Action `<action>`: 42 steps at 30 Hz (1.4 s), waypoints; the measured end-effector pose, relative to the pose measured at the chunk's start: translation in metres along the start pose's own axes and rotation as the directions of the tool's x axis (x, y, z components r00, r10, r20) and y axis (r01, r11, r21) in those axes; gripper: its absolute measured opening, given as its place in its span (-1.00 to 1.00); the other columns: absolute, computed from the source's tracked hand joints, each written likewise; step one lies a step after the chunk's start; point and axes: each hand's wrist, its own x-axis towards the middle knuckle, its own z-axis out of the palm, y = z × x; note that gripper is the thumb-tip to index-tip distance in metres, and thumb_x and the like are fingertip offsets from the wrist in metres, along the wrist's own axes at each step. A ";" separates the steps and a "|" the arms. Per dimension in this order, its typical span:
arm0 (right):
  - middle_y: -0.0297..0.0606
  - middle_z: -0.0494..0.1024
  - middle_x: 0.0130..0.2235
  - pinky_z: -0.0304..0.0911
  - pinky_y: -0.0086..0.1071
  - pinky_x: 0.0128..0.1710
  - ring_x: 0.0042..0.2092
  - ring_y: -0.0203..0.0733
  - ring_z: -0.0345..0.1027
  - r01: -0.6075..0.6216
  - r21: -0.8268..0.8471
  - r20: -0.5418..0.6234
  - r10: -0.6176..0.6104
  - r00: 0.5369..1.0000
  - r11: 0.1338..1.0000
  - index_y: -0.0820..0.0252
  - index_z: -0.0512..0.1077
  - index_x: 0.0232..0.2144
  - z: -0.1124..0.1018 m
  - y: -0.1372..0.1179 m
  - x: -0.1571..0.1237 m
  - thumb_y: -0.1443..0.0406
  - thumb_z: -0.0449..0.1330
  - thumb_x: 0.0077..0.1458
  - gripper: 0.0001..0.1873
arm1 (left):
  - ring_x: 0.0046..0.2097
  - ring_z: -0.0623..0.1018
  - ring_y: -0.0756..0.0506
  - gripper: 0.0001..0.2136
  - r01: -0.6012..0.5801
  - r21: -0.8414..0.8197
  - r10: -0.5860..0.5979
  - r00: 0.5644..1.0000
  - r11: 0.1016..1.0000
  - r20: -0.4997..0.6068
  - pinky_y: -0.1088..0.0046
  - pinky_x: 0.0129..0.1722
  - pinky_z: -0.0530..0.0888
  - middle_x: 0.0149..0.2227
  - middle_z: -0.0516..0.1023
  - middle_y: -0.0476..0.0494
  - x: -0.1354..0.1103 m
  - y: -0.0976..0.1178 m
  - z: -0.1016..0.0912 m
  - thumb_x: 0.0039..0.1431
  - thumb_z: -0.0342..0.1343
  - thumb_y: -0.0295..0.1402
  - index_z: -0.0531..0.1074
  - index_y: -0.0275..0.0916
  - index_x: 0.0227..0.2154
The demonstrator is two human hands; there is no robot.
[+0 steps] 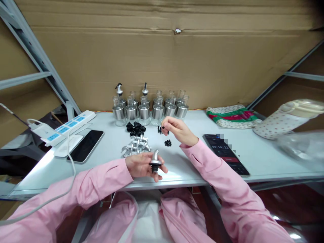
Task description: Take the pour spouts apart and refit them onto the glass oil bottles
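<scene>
My left hand [140, 164] holds a bottle pourer [155, 162], a silver spout with a black ribbed stopper below, above the table's front edge. Over the table, my right hand [179, 131] pinches a small black piece [163, 127], mostly hidden by the fingertips. Beneath that hand are short black tubes [159, 130], partly covered, and a cluster of small black rings [167, 143]. Silver spouts [136, 144] lie in a heap beyond my left hand. Behind them sits a pile of black stoppers [135, 127].
Several glass bottles with metal sleeves [144, 111] stand in rows at the back; two carry pourers. At left are a power strip [69, 126], a dark phone [86, 146] and a loose cable. A lit phone [225, 153], patterned cloth [234, 116] and dotted flask [280, 119] occupy the right.
</scene>
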 end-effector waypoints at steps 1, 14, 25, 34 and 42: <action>-0.40 0.34 -0.57 0.13 -0.43 -0.46 -0.51 -0.38 0.19 -0.030 0.019 0.016 0.029 0.999 0.999 0.20 0.24 -0.49 -0.007 0.002 0.002 -0.02 0.15 0.01 -0.59 | -0.38 0.58 -0.11 -0.62 0.008 0.025 -0.008 1.000 1.000 -0.010 0.25 -0.13 0.35 -0.22 0.58 -0.25 0.001 -0.001 0.000 -0.07 0.28 -0.22 0.42 -0.34 -0.22; -0.29 0.50 -0.51 0.23 -0.39 -0.36 -0.44 -0.30 0.35 -0.262 -0.317 0.202 0.334 0.921 0.912 0.31 0.46 -0.42 -0.052 0.026 0.005 0.16 0.27 -0.15 -0.70 | -0.36 0.56 -0.13 -0.63 0.052 0.108 -0.044 0.996 0.993 -0.083 0.26 -0.22 0.36 -0.27 0.57 -0.27 0.002 -0.002 -0.003 -0.04 0.25 -0.20 0.42 -0.37 -0.24; -0.23 0.57 -0.50 0.26 -0.45 -0.39 -0.44 -0.25 0.41 -0.155 -0.727 0.142 0.368 0.919 0.669 0.28 0.57 -0.48 -0.045 0.053 0.009 0.54 0.21 -0.21 -0.80 | -0.38 0.56 -0.13 -0.62 0.055 0.152 -0.040 0.994 0.987 -0.104 0.30 -0.25 0.36 -0.30 0.58 -0.27 0.002 -0.003 -0.002 -0.07 0.25 -0.18 0.42 -0.38 -0.26; -0.19 0.59 -0.46 0.28 -0.43 -0.37 -0.43 -0.23 0.42 -0.116 -0.787 0.173 0.398 0.901 0.606 0.31 0.58 -0.45 -0.041 0.060 0.008 0.59 0.18 -0.24 -0.73 | -0.39 0.55 -0.11 -0.63 0.053 0.163 -0.035 0.993 0.985 -0.110 0.29 -0.25 0.35 -0.30 0.58 -0.26 0.002 -0.004 -0.003 -0.05 0.22 -0.17 0.43 -0.36 -0.25; -0.23 0.55 -0.51 0.24 -0.45 -0.43 -0.48 -0.28 0.36 -0.101 -0.774 0.194 0.386 0.902 0.626 0.33 0.58 -0.45 -0.040 0.063 0.007 0.58 0.19 -0.24 -0.75 | -0.38 0.55 -0.12 -0.62 0.056 0.165 -0.038 0.993 0.985 -0.114 0.31 -0.24 0.33 -0.33 0.58 -0.24 0.002 -0.003 -0.002 -0.04 0.20 -0.15 0.43 -0.38 -0.27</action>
